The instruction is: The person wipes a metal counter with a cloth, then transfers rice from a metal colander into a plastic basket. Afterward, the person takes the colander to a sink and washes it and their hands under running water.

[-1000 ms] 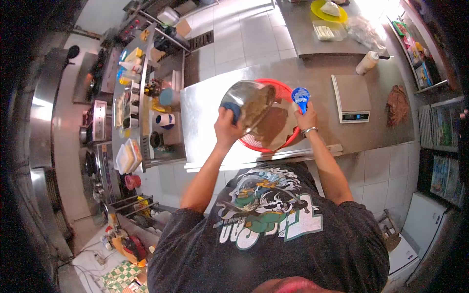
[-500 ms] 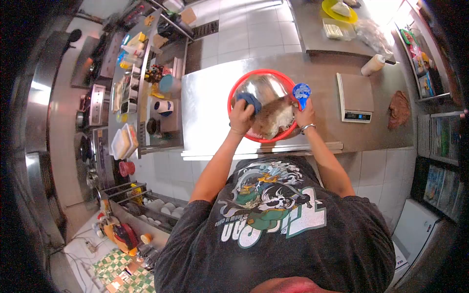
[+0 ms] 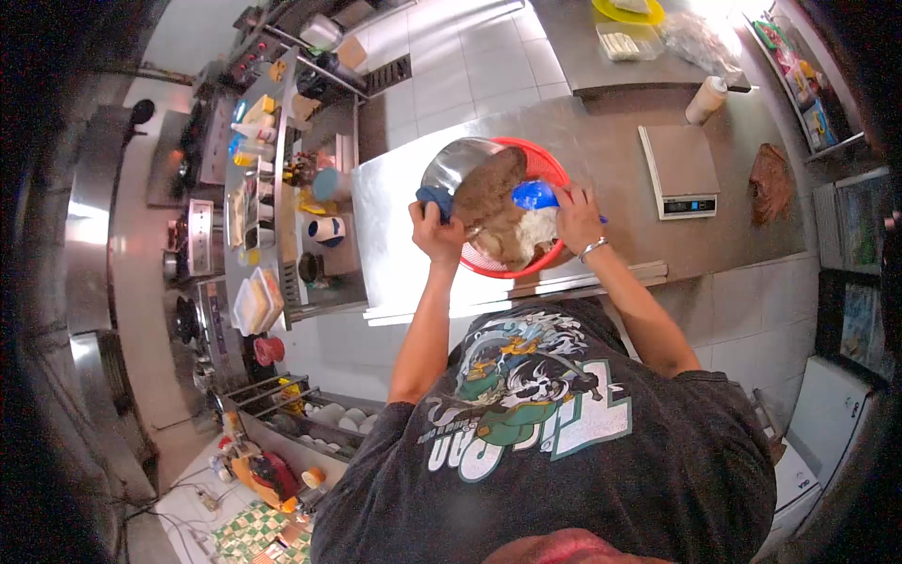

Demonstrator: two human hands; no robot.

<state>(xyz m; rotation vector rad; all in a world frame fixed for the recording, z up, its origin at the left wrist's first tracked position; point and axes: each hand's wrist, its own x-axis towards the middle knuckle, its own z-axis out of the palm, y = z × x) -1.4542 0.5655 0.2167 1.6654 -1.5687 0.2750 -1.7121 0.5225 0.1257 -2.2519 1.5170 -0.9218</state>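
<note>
On the steel counter sits a red basket (image 3: 554,166) with a mesh wall. A shiny metal bowl (image 3: 446,166) leans in its left side. Brown, rough-looking stuff (image 3: 489,188) and a whitish mass (image 3: 536,230) fill much of it; their kind is unclear. My left hand (image 3: 438,235) is closed on a dark blue cloth (image 3: 435,198) at the bowl's left edge. With my right hand (image 3: 579,218) I grip a blue scoop (image 3: 536,195), its head over the contents and its handle end showing past my fingers.
A digital scale (image 3: 678,169) lies to the right, with a squeeze bottle (image 3: 706,101) behind it and a crumpled brown cloth (image 3: 770,183) further right. Another counter at the back holds a yellow plate (image 3: 628,13) and a plastic tub (image 3: 625,43). Shelves with containers stand left.
The cloth in my left hand has moved left, out to the bowl's edge. The bowl has shifted left and shows more brown contents. My right hand has swung the scoop inward over the basket.
</note>
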